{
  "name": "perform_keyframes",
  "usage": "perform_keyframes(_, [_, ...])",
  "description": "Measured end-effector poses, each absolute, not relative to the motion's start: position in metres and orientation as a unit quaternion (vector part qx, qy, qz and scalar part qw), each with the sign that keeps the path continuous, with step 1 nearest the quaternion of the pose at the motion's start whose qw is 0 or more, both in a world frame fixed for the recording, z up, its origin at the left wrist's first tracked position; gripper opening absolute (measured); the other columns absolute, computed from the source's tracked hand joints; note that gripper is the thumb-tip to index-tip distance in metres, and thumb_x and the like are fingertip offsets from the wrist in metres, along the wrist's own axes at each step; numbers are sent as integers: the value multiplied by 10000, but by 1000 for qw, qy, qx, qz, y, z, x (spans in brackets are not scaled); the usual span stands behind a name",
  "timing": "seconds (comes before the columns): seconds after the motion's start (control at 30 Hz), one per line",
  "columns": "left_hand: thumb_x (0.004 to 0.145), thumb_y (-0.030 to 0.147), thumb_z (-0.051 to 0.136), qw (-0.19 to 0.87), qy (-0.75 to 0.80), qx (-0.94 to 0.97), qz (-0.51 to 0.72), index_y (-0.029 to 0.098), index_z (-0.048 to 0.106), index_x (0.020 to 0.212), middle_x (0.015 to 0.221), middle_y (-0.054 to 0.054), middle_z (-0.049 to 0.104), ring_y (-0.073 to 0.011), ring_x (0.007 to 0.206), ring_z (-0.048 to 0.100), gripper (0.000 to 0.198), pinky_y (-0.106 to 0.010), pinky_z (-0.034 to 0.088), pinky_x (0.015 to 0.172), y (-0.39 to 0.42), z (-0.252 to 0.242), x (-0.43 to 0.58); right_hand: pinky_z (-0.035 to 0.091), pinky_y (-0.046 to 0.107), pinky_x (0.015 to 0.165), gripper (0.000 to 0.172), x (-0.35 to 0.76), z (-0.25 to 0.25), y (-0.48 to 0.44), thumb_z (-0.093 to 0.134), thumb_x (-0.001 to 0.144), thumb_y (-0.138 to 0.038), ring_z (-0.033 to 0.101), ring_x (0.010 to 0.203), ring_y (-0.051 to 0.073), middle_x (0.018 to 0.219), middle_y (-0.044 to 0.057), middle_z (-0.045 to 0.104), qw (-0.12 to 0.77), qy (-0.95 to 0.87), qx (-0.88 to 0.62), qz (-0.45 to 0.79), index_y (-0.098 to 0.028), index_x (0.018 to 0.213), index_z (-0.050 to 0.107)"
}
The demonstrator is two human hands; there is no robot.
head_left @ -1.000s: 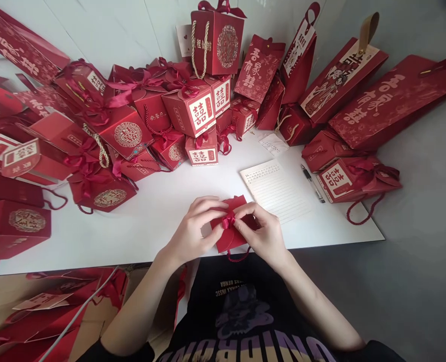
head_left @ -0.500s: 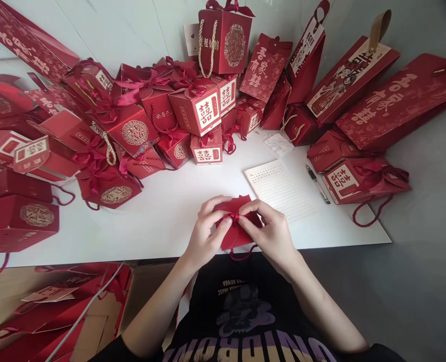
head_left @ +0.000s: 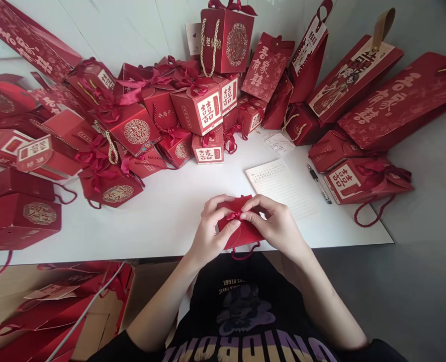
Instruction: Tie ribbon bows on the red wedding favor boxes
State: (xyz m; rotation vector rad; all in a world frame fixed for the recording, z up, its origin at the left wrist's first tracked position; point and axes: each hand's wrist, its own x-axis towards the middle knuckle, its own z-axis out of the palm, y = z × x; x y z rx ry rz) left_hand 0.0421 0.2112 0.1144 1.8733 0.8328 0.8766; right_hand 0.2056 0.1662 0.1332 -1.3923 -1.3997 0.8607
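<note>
Ribbon (head_left: 234, 215) atop the red box (head_left: 247, 234) is pinched by the left hand (head_left: 213, 227) at nine o'clock and the right hand (head_left: 276, 219) at three, and is best tensioned evenly.

Held box (head_left: 247, 236) at near edge of table (head_left: 162, 231), between left hand (head_left: 215, 226) and right hand (head_left: 277, 221). Bow (head_left: 235, 215) on its top; cord loop (head_left: 244, 258) at near side. Notebook (head_left: 279, 181) behind right hand, pen (head_left: 319, 183) to its right, paper slip (head_left: 280, 143) behind. Box pair (head_left: 345, 181) right of pen, bags (head_left: 388, 103) behind. Stacked boxes (head_left: 192, 113) along wall (head_left: 132, 22), centre to far left. Below table level, front left: more bags (head_left: 53, 304), cable (head_left: 87, 310) crossing above.
</note>
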Motion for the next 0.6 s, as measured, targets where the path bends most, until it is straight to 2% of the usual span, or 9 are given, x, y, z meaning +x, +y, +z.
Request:
perform_keyframes(0.2, [888, 286, 524, 473, 336, 733, 356, 189, 599, 783, 1194, -71, 517, -244, 1169, 465, 162, -389, 389, 1018, 212, 111, 43, 482, 243, 687, 64, 203, 134, 166, 568, 871, -191, 608, 729, 122, 791, -14, 653, 455, -602, -571, 322, -220, 832, 609])
perform_keyframes(0.37, [922, 338, 487, 458, 346, 730, 371, 195, 597, 771, 1165, -64, 530, -237, 1161, 469, 235, -372, 389, 1003, 210, 107, 45, 502, 245, 699, 27, 204, 132, 164, 586, 867, -208, 628, 751, 125, 834, -5, 674, 467, -601, -568, 312, -219, 869, 611])
perform_keyframes(0.47, [931, 362, 477, 452, 343, 723, 394, 195, 592, 773, 1131, -62, 539, -223, 1135, 488, 257, -346, 411, 980, 209, 105, 47, 517, 264, 761, 216, 206, 133, 161, 616, 851, -217, 644, 828, 137, 918, 5, 687, 457, -613, -555, 328, -235, 1065, 593])
perform_keyframes(0.53, [935, 366, 474, 451, 341, 721, 401, 193, 591, 778, 1127, -63, 537, -215, 1130, 495, 261, -330, 420, 970, 209, 104, 48, 523, 271, 771, 345, 207, 134, 160, 610, 853, -200, 641, 822, 136, 903, -1, 681, 442, -627, -548, 332, -251, 1188, 540])
perform_keyframes(0.6, [937, 359, 476, 449, 337, 724, 401, 191, 587, 774, 1131, -63, 536, -210, 1131, 496, 259, -321, 422, 966, 210, 104, 48, 527, 276, 763, 382, 208, 133, 159, 583, 864, -171, 636, 794, 133, 867, -7, 671, 437, -637, -548, 321, -257, 1229, 513])
